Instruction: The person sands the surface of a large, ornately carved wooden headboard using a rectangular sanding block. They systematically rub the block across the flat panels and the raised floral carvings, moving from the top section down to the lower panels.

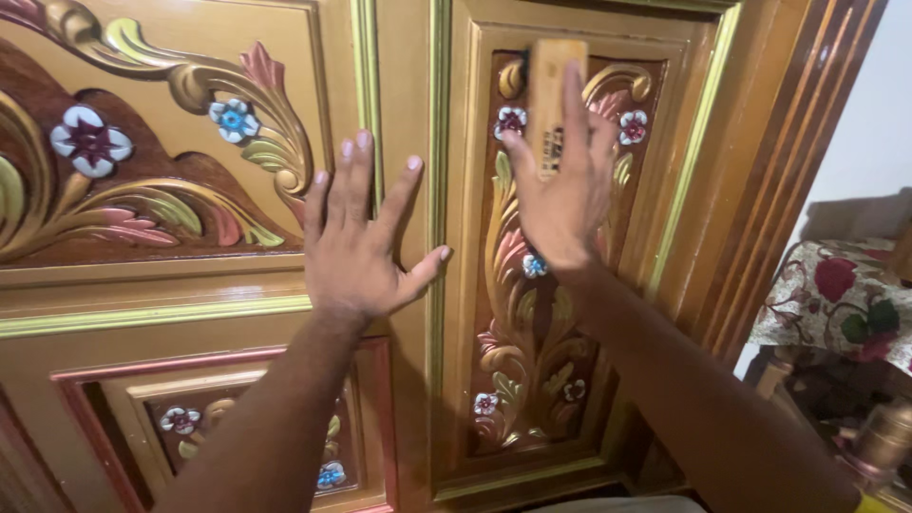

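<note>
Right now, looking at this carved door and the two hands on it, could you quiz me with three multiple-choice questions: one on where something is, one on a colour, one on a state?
1. Where is the wooden block?
A. on the floor
B. in the right hand, against the narrow carved panel
C. under the left hand

2. What colour are the centres of the white flowers on the narrow carved panel?
A. dark red
B. yellow
C. black

3. How does the left hand lie?
A. clenched in a fist
B. gripping a brush
C. flat on the door, fingers spread

Answers: B, the right hand presses it there; A, dark red middles show; C, the open palm rests empty.
</note>
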